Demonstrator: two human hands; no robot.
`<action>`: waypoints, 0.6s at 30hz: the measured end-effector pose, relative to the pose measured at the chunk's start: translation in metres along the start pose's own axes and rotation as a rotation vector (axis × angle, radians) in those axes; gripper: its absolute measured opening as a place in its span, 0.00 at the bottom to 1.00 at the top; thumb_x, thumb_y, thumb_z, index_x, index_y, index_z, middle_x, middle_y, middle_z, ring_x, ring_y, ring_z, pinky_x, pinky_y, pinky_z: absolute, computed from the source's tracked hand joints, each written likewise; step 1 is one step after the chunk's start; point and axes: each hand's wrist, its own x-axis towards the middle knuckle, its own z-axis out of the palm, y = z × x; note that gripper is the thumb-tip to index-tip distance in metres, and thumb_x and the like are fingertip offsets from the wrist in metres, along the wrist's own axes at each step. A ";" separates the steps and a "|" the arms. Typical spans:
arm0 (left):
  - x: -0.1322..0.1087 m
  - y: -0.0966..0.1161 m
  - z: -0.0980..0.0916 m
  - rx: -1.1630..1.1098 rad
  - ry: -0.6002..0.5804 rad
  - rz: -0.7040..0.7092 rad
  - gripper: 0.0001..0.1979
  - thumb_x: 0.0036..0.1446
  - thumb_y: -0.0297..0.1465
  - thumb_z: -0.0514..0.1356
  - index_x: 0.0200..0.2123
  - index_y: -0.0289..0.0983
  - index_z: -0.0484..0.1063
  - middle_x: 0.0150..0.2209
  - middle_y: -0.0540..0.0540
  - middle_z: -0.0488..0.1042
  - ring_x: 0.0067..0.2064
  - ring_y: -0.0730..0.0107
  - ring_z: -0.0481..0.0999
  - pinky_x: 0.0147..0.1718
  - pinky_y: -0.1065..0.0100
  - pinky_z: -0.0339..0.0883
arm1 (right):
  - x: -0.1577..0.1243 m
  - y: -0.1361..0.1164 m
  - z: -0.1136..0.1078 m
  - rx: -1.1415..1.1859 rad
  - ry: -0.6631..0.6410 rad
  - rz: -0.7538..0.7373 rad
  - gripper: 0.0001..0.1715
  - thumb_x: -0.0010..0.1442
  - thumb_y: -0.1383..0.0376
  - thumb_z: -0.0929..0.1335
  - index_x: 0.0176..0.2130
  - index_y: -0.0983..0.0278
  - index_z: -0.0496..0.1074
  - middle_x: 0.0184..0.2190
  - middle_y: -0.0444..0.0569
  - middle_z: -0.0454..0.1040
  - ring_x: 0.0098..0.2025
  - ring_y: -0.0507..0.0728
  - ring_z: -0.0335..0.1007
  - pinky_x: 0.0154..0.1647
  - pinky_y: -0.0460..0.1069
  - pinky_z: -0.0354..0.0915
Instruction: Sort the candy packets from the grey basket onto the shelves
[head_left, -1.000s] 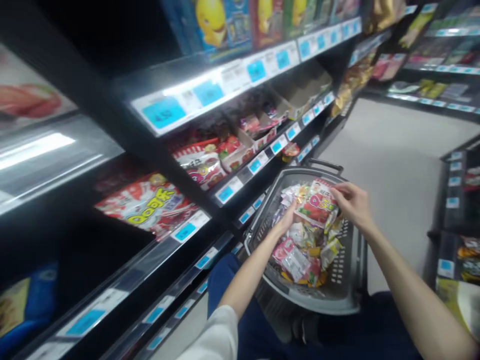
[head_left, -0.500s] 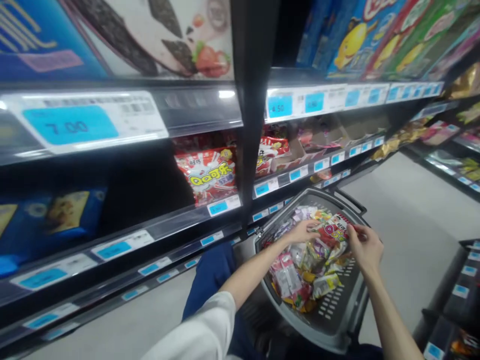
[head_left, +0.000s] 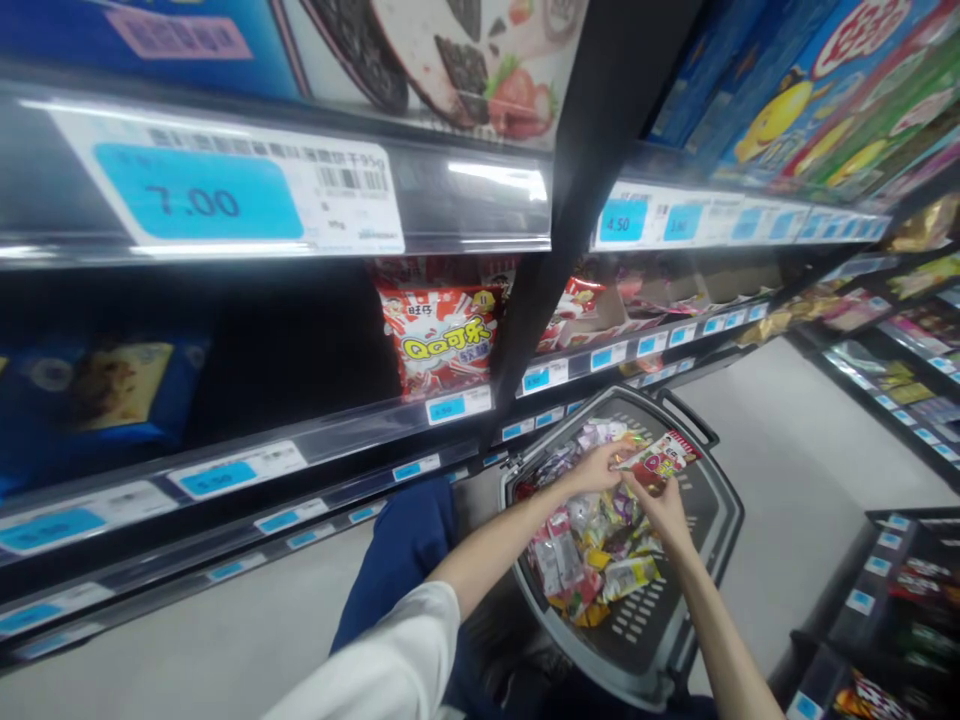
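Note:
A red-and-white candy bag (head_left: pixel 667 456) is held over a grey shopping basket (head_left: pixel 570 640). My left hand (head_left: pixel 598 468) is closed at the bag's left end, its fingertips partly hidden. My right hand (head_left: pixel 661 508) pinches the bag's near edge, the thumb close to the left fingers. Below both hands, the basket holds many small wrapped sweets (head_left: pixel 585 540) in pink, white, yellow and purple wrappers.
On the left shelf stands a red gummy bag (head_left: pixel 448 340) beside a black upright post (head_left: pixel 551 270). A large price tag (head_left: pixel 225 200) lines the shelf edge above. Blue biscuit packs (head_left: pixel 127 385) lie at left. An aisle floor (head_left: pixel 795 430) runs on the right, with another shelf (head_left: pixel 900 600) beyond.
My right hand has moved left from the bag's right end to its near edge, closer to my left hand. The view has shifted slightly.

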 end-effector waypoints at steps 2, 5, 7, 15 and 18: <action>-0.002 0.005 -0.001 0.065 -0.014 0.028 0.32 0.48 0.19 0.60 0.58 0.35 0.72 0.55 0.39 0.77 0.49 0.61 0.80 0.51 0.61 0.74 | 0.001 -0.003 0.002 -0.007 0.031 0.038 0.39 0.40 0.43 0.77 0.44 0.61 0.68 0.35 0.50 0.79 0.36 0.65 0.77 0.38 0.57 0.73; -0.003 0.012 -0.001 0.156 0.013 0.087 0.32 0.47 0.18 0.58 0.58 0.37 0.73 0.55 0.42 0.77 0.50 0.61 0.79 0.54 0.60 0.72 | 0.003 -0.008 0.001 -0.090 0.092 0.082 0.41 0.39 0.43 0.77 0.46 0.61 0.67 0.39 0.52 0.79 0.39 0.66 0.78 0.42 0.58 0.73; -0.004 0.014 -0.001 0.176 0.041 0.102 0.32 0.47 0.18 0.58 0.57 0.37 0.74 0.55 0.42 0.78 0.53 0.60 0.78 0.57 0.59 0.70 | 0.004 -0.012 -0.001 -0.176 0.102 0.088 0.41 0.39 0.42 0.77 0.45 0.60 0.67 0.40 0.53 0.78 0.41 0.67 0.78 0.45 0.59 0.71; -0.002 0.008 0.004 -0.098 -0.039 0.008 0.35 0.48 0.21 0.60 0.62 0.36 0.69 0.56 0.38 0.76 0.48 0.61 0.80 0.48 0.62 0.75 | 0.002 -0.032 -0.010 -0.288 0.102 0.100 0.40 0.39 0.39 0.74 0.41 0.60 0.64 0.37 0.54 0.77 0.42 0.69 0.76 0.49 0.62 0.68; -0.002 0.012 0.004 -0.192 -0.055 0.007 0.37 0.49 0.21 0.61 0.65 0.35 0.64 0.57 0.35 0.75 0.49 0.61 0.80 0.49 0.61 0.74 | 0.000 -0.035 -0.011 -0.264 0.193 0.019 0.41 0.39 0.42 0.75 0.45 0.62 0.65 0.42 0.57 0.77 0.44 0.68 0.75 0.51 0.62 0.68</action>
